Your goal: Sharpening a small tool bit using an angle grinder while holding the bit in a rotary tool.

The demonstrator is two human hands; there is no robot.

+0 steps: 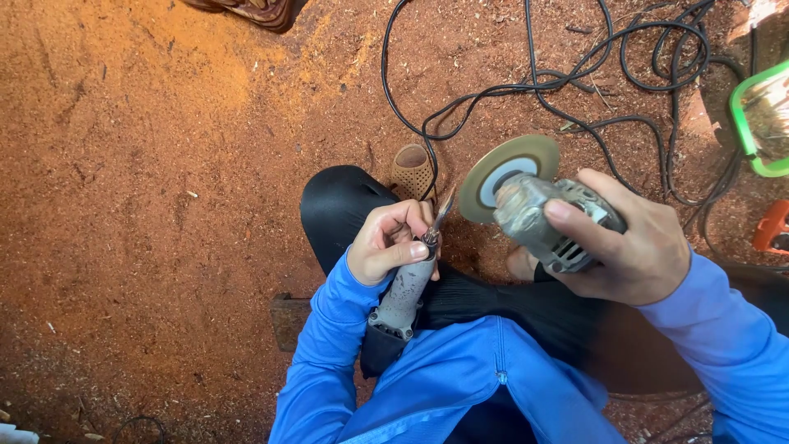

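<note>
The left hand is closed around a small carving tool, thumb pressed along its dusty grey cylindrical handle. The handle widens to a ridged collar at its lower end, and a thin, dark metal tip sticks up past the fingers toward the disc. The right hand grips the body of an angle grinder from the side, fingers wrapped over its worn, scuffed metal housing with vent slots. The grinder's flat round disc is dull gold at the rim, with a pale hub ring in the middle; it is tilted up and sits just beside the tool's tip. I cannot tell whether tip and disc touch.

Both hands are over the person's lap: bright blue sleeves of smooth fabric and black trousers, with 1 knee bent forward. A tan perforated shoe shows just beyond that knee.

The ground is reddish-brown earth covered in fine sawdust and shavings, paler orange toward the upper left. Black cables loop and cross over it behind the grinder. At the right edge are a green-rimmed object and an orange one, both cut off. A dark wooden block lies under the left elbow.
</note>
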